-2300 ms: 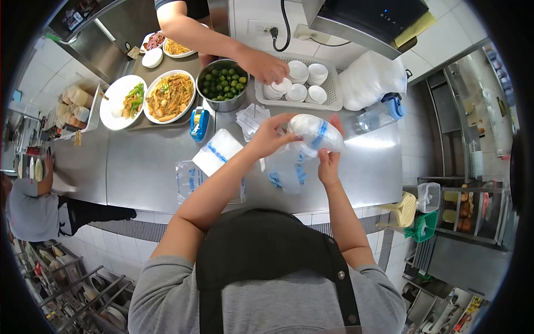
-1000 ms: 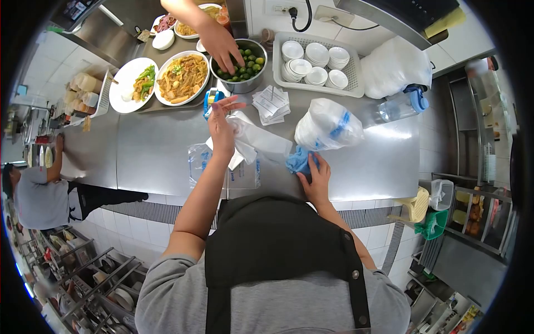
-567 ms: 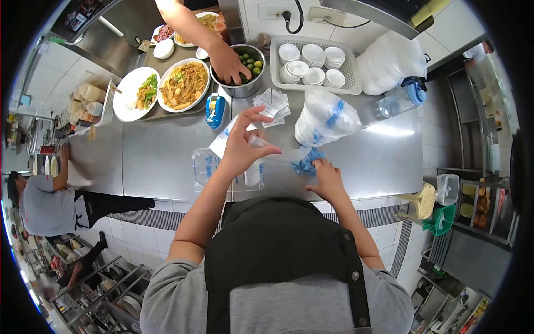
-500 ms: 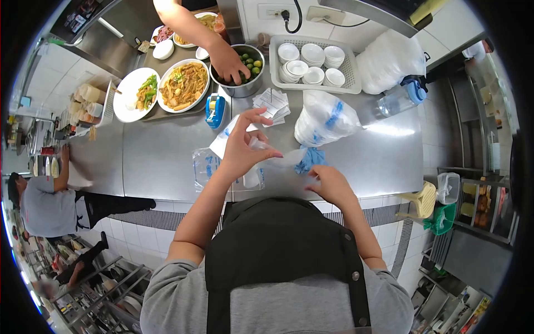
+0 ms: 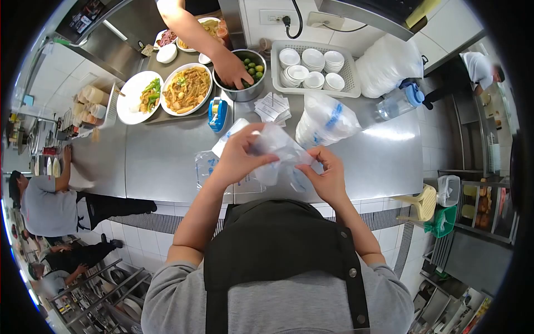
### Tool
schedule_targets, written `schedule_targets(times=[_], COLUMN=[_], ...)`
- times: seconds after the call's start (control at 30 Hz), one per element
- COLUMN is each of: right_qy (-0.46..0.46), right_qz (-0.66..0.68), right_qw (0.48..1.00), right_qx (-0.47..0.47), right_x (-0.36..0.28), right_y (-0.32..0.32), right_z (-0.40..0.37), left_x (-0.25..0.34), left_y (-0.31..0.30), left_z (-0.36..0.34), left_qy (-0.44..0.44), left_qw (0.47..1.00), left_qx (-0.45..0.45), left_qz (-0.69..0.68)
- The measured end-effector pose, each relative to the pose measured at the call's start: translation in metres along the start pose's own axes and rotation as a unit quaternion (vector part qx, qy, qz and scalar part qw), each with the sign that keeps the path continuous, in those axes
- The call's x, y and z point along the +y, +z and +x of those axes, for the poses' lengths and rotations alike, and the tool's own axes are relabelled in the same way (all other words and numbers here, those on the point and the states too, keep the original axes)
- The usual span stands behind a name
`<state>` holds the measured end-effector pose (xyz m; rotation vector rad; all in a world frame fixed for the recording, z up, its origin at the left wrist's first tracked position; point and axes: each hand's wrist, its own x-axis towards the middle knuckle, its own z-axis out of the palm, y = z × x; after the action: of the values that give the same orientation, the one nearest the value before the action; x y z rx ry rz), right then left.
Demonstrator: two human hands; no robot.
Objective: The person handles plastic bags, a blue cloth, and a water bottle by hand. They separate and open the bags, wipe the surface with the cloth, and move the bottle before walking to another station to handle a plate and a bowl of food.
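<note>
A thin translucent plastic bag [image 5: 271, 149] is stretched out between both of my hands above the steel counter. My left hand [image 5: 240, 155] is closed on its left side, thumb and fingers pinching the film. On the bag's right edge, my right hand [image 5: 325, 177] pinches with thumb and fingertips. A bluish patch shows at the bag's lower end. Beneath and left of my left hand lies a flat clear bag with blue print [image 5: 208, 168]. Just beyond my hands are paper slips [image 5: 272, 108], a blue tape dispenser [image 5: 217, 115] and a plastic-wrapped white stack [image 5: 327, 119].
Another person's hand [image 5: 232, 72] reaches into a metal pot [image 5: 242, 93] of small green citrus fruit. Plates of noodles [image 5: 186, 89] and of greens [image 5: 139, 97] stand at the left. A basket [image 5: 351, 72] holds white bowls; a water bottle [image 5: 400, 102] is at right.
The bag is now spread wider between my hands. My right hand has moved up and closed on its edge. The blue crumpled patch beside my right hand has shifted down and left.
</note>
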<state>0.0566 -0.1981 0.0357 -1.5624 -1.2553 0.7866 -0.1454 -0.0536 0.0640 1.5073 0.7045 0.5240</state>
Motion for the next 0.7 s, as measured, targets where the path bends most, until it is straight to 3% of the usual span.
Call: schedule_targets(times=[0.13, 0.2, 0.33, 0.43, 0.53, 0.7], right_qy=[0.025, -0.026, -0.041, -0.089, -0.078, -0.085], right_qz=[-0.043, 0.009, 0.125, 0.061, 0.058, 0.011], right_qw=[0.995, 0.999, 0.99, 0.992, 0.992, 0.996], right_qx=[-0.087, -0.038, 0.058, 0.068, 0.075, 0.036], right_x=[-0.008, -0.014, -0.018, -0.013, -0.028, -0.04], right_y=[-0.008, -0.008, -0.002, -0.004, 0.0, -0.007], right_z=[-0.005, -0.001, 0.019, 0.028, 0.027, 0.026], left_x=[0.001, 0.01, 0.017, 0.015, 0.016, 0.01], left_y=[0.001, 0.007, 0.018, 0.022, 0.025, 0.01], left_z=[0.004, 0.006, 0.012, 0.017, 0.018, 0.013], left_qy=[0.036, 0.031, 0.021, 0.058, 0.118, 0.068], left_qw=[0.997, 0.999, 0.998, 0.997, 0.993, 0.996], left_qx=[0.054, 0.011, -0.063, -0.042, -0.006, -0.037], left_qz=[-0.032, -0.006, 0.012, 0.03, -0.014, 0.047])
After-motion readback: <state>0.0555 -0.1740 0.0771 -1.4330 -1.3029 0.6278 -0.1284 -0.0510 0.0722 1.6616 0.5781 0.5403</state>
